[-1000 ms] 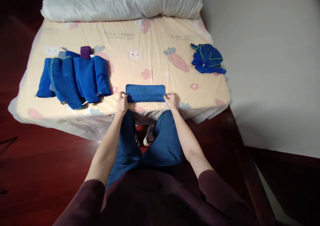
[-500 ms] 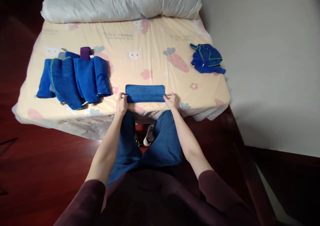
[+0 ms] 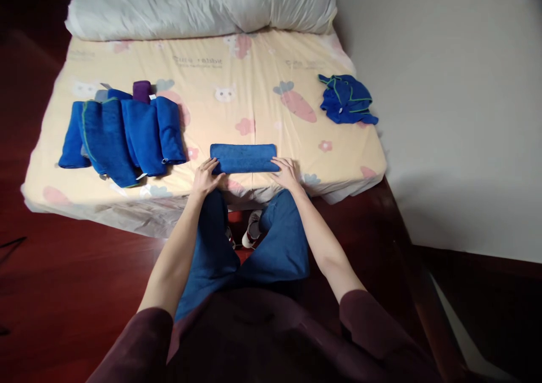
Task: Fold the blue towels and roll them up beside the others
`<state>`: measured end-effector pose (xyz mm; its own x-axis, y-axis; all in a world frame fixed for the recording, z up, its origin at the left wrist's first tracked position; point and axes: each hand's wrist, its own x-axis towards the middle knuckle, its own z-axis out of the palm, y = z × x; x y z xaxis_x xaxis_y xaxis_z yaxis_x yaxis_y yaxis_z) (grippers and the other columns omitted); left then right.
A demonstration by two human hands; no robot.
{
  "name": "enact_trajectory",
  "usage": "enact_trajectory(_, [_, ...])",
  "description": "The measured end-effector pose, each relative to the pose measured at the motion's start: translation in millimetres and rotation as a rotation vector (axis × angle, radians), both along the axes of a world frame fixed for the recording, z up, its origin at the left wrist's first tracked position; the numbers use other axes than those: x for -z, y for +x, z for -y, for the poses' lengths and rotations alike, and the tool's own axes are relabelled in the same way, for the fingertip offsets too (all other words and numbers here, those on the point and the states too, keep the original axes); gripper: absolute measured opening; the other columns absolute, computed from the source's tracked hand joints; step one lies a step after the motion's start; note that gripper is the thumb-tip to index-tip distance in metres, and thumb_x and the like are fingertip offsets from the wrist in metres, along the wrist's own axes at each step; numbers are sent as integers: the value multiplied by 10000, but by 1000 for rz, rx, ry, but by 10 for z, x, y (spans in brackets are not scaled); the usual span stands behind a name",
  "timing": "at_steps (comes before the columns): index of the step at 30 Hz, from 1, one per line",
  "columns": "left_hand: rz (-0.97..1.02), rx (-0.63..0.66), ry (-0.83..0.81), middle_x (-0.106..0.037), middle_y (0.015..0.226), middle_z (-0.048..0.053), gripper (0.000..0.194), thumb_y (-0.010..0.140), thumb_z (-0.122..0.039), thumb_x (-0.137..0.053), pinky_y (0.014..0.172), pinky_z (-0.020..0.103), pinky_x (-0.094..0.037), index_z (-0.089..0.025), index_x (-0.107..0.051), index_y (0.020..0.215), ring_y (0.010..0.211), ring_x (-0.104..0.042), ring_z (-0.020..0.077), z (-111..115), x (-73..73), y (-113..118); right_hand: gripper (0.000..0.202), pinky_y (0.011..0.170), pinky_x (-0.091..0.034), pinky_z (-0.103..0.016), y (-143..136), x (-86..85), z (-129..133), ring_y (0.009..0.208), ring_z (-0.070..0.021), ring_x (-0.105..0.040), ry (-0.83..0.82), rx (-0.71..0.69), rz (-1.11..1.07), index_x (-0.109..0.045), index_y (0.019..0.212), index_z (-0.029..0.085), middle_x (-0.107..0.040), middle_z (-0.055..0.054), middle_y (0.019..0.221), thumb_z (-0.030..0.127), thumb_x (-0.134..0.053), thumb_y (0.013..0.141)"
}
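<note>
A blue towel (image 3: 243,158), folded into a long narrow strip, lies flat near the front edge of the bed. My left hand (image 3: 206,175) rests at its left end, fingertips on the cloth and thumb spread apart below. At the right end, my right hand (image 3: 285,173) lies with its fingers stretched over the corner of the towel. Both hands are open and touch the cloth without gripping it.
Several rolled blue towels (image 3: 141,132) lie side by side on the left, with a purple roll (image 3: 141,91) behind them. A crumpled blue cloth (image 3: 348,99) with green edging sits at the right. A white quilt (image 3: 199,8) spans the back of the patterned sheet (image 3: 249,101).
Both hands have let go of their pinch on the towel's ends. Their fingers have spread out onto the cloth. The towel stays nearly in place.
</note>
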<state>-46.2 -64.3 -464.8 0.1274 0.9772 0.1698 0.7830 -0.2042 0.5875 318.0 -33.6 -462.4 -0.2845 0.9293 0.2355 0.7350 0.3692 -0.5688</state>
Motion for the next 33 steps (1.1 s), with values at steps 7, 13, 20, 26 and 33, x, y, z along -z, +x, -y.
enact_trajectory(7, [-35,21,-31,-556,1558,159,724,726,-102,-588,1276,496,-387,-116,-600,1449,1508,-461,306,-69,74,-25,574,1201,-433,-473,-25,113,-81,1333,-288,-555,-36,28,4,-699,1367,204,-678,-65,1427,91,-612,811])
enact_trajectory(13, [-42,-1,-10,-604,1506,160,670,741,-20,-474,1244,483,-412,-92,-645,1384,1467,-492,295,-121,76,-12,623,1223,-427,-445,-80,144,-147,1342,-264,-548,-63,60,-39,-709,1335,184,-679,-67,1422,-3,-508,776])
enact_trajectory(20, [-29,-41,-18,-642,1426,164,603,801,-9,-433,1192,470,-439,-132,-645,1352,1366,-550,300,-113,-17,14,493,1191,-448,-448,-62,146,-168,1288,-271,-573,-73,123,-117,-705,1257,202,-720,-98,1306,48,-516,829])
enact_trajectory(26, [1,-149,-56,-666,1304,189,477,904,-116,-466,1124,458,-479,-135,-583,1366,1256,-604,316,-110,-38,19,247,1094,-503,-469,-56,254,-223,1124,-282,-617,-89,315,-194,-673,1154,191,-682,-141,1165,256,-597,929])
enact_trajectory(33, [-7,-234,-63,-653,1342,207,498,996,-259,-396,1107,538,-461,-149,-501,1471,1245,-592,360,-134,24,17,244,1019,-540,-436,-42,323,-281,1041,-271,-662,-138,307,-233,-661,1069,186,-704,-132,1038,398,-566,994])
